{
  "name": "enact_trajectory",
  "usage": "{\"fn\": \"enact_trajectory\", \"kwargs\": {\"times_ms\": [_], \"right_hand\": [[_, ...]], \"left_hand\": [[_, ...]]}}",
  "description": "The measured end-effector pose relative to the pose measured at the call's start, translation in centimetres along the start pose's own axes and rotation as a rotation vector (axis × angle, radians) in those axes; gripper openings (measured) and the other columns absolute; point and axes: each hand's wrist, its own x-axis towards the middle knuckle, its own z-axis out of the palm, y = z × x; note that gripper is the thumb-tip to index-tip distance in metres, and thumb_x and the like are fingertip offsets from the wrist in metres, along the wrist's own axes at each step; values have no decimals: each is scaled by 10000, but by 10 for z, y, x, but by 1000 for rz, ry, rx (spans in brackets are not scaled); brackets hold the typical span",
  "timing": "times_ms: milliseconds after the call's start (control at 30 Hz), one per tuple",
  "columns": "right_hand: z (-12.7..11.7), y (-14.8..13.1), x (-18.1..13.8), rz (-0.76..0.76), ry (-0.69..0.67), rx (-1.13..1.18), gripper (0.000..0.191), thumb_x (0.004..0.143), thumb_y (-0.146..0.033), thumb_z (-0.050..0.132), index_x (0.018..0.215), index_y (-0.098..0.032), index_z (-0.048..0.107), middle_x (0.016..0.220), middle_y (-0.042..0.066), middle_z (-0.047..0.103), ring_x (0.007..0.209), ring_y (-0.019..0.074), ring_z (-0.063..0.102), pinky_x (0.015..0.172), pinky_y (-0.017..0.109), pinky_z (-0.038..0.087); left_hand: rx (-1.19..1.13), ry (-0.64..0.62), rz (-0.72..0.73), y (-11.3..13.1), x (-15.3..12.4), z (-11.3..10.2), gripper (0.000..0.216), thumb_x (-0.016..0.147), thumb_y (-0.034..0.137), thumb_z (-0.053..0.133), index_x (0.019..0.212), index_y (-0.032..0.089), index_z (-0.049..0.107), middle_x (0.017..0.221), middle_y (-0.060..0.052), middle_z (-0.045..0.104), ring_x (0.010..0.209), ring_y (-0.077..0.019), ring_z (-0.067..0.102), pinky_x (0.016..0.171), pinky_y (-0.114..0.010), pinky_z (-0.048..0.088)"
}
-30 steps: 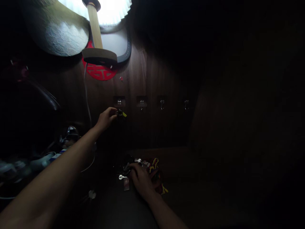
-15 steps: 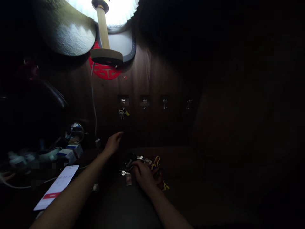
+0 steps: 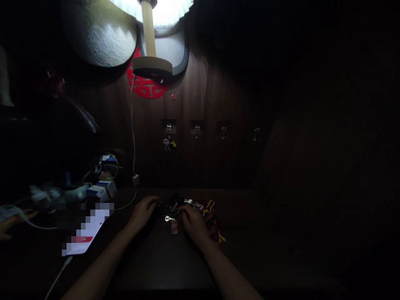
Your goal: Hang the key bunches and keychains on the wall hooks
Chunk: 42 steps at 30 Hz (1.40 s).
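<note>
Dark wooden wall (image 3: 209, 166) across the middle of the frame; dark counter (image 3: 168, 266) along the lower part. Lit lamp (image 3: 149, 33) at upper centre-left, wooden stem and round base. Beside it, upper left, a pale textured rounded object (image 3: 108, 39); whether it is a vessel cannot be told. Red cut-out (image 3: 150, 89) on the wall, partly behind the lamp base.

Lower centre, on the counter: mixed pile (image 3: 176, 205) of dark items and keys, with red-and-yellow cords (image 3: 211, 212) at its right. Lit phone (image 3: 87, 237), partly pixelated, lower left. Right hand (image 3: 194, 225): fingers curled over the pile; grip cannot be told. Left hand (image 3: 142, 216): open, fingers extended at the pile's left edge.

Containers, left side: blue-and-white box (image 3: 101, 190), contents hidden; pale bottles (image 3: 42, 196) lying farther left, blurred, fill not readable. Round mirror (image 3: 108, 166) behind the box.

Four wall hooks (image 3: 197, 128) in a row, centre. Leftmost carries a key bunch (image 3: 167, 143) with yellow tag (image 3: 174, 143). Smallest: pinkish rectangular piece (image 3: 174, 227), then bright key (image 3: 168, 218), both at the pile's front edge.
</note>
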Motion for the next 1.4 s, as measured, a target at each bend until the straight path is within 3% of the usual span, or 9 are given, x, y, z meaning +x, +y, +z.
{"fn": "enact_trajectory", "kwargs": {"times_ms": [300,633,833,1133,1400], "right_hand": [[1,2,-1,8,-12,17,252,835,-123,402,924,-207,623,898,19,667,857,152,606,771,271,441],[2,1,-1,15,-12,28,253,825,-115,404,916,-202,623,906,25,667,864,156,604,778,276,441],[1,0,-2,20,-17,14,245,835,-129,401,912,-207,620,898,20,662,854,153,602,770,273,441],[1,2,-1,15,-24,19,253,835,-119,398,915,-205,622,907,23,666,865,154,602,782,275,437],[1,0,-1,10,-12,25,253,829,-125,404,915,-209,626,898,20,666,857,156,604,776,277,442]], "left_hand": [[3,16,-122,-15,-40,-27,301,757,324,442,940,236,663,1023,-31,700,985,-224,628,892,-364,472],[-4,27,-243,-27,-60,-55,341,750,368,429,965,222,649,1045,-39,699,997,-230,629,918,-380,466],[1,29,-244,-34,-66,-57,333,733,360,446,960,244,660,1070,-29,695,1026,-240,621,929,-390,463],[-12,-112,-252,-27,-72,-56,414,728,401,504,1087,226,615,1138,-55,660,1067,-246,597,923,-373,460],[90,-107,-114,-23,-71,-41,407,660,348,598,1050,240,637,1126,-63,632,1072,-256,573,930,-397,448]]}}
